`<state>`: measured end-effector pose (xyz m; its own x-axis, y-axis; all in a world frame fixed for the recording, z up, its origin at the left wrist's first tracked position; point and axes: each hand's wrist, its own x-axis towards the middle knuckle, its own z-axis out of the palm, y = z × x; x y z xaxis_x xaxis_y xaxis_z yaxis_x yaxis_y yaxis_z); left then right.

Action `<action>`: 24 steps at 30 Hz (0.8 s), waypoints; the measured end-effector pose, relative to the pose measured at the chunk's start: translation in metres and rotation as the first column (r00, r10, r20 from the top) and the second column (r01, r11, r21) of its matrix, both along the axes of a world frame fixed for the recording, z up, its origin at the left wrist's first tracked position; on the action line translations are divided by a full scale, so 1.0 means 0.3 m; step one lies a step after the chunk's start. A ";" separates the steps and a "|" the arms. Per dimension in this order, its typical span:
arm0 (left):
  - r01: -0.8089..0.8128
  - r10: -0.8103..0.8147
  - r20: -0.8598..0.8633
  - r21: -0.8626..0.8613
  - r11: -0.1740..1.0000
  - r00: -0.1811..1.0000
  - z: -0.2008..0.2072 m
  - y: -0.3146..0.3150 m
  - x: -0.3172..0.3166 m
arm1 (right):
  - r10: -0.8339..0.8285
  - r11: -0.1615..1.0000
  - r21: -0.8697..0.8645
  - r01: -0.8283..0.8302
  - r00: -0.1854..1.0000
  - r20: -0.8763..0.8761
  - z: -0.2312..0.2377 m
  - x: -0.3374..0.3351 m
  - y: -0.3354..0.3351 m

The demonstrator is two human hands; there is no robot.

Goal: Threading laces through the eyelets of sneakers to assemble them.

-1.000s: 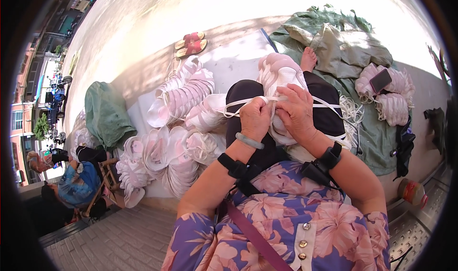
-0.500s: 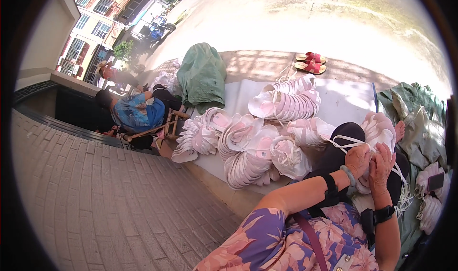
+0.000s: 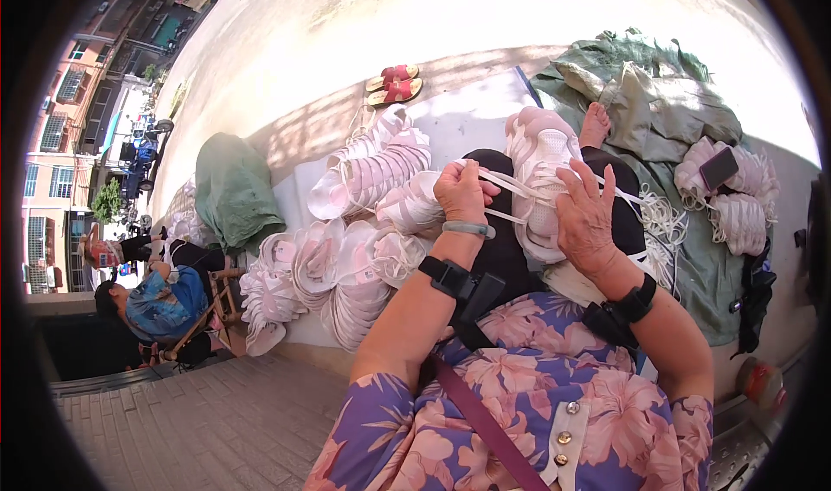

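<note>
Between my thighs rests a white and pale pink shoe upper [image 3: 545,154], its toe pointing away from me, with other uppers nested around its toe end. My left hand [image 3: 465,195] is closed in a pinch on a white shoelace [image 3: 506,185], drawn out taut to the left of the upper. My right hand [image 3: 590,223] lies against the upper's right side, fingers spread and partly bent; its palm side is hidden. A bundle of loose white laces [image 3: 662,231] hangs over my right thigh.
Nested stacks of uppers [image 3: 359,288] lie on a pale sheet [image 3: 467,97] to my left. Beyond are red sandals [image 3: 396,86] and a green sack [image 3: 232,188]. Right are a green tarp [image 3: 666,102], more uppers [image 3: 740,223] and a phone [image 3: 718,169]. A person in blue [image 3: 169,299] sits far left.
My view has swung to the right. My hands, close together before, are now apart: the left has pulled the lace out leftward, and the right has spread its fingers beside the upper.
</note>
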<state>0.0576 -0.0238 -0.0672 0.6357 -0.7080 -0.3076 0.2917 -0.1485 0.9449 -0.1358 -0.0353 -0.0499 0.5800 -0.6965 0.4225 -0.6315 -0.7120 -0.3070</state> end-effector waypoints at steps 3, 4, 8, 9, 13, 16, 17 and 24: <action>-0.084 0.084 0.000 0.004 0.996 0.996 0.002 -0.017 0.022 | -0.038 0.999 -0.017 0.037 0.999 -0.026 0.020 -0.102 0.018; -0.082 0.082 -0.003 0.005 0.997 0.997 0.007 -0.016 0.027 | -0.070 0.997 -0.033 0.068 0.996 -0.047 0.018 -0.146 0.025; -0.019 0.019 0.073 0.006 1.000 0.997 0.013 0.004 -0.003 | -0.130 0.991 0.016 0.131 0.990 -0.057 0.060 -0.341 0.068; 0.050 -0.049 0.080 -0.014 0.999 0.996 0.023 0.016 -0.025 | -0.176 0.984 0.000 0.176 0.982 -0.066 0.064 -0.382 0.081; 0.331 -0.333 0.272 0.053 0.942 0.903 -0.023 0.066 -0.085 | -0.308 0.950 -0.085 0.301 0.948 -0.085 0.044 -0.575 0.110; 0.361 -0.381 0.615 0.163 0.918 0.690 -0.059 0.063 -0.112 | -0.436 0.898 -0.070 0.433 0.900 -0.019 -0.010 -0.774 0.120; 0.384 -0.387 0.738 0.187 0.904 0.552 -0.047 0.061 -0.124 | -0.441 0.896 -0.071 0.439 0.897 -0.021 -0.033 -0.832 0.128; 0.389 -0.355 0.755 0.144 0.910 0.552 -0.053 0.068 -0.117 | -0.251 0.947 0.194 0.258 0.966 -0.057 -0.039 -0.744 0.126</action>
<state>0.0224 -0.0033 -0.0832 0.3020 -0.9360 0.1809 -0.5937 -0.0362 0.8038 -0.3591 0.0027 -0.0616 0.3831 -0.8904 0.2457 -0.7951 -0.4533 -0.4029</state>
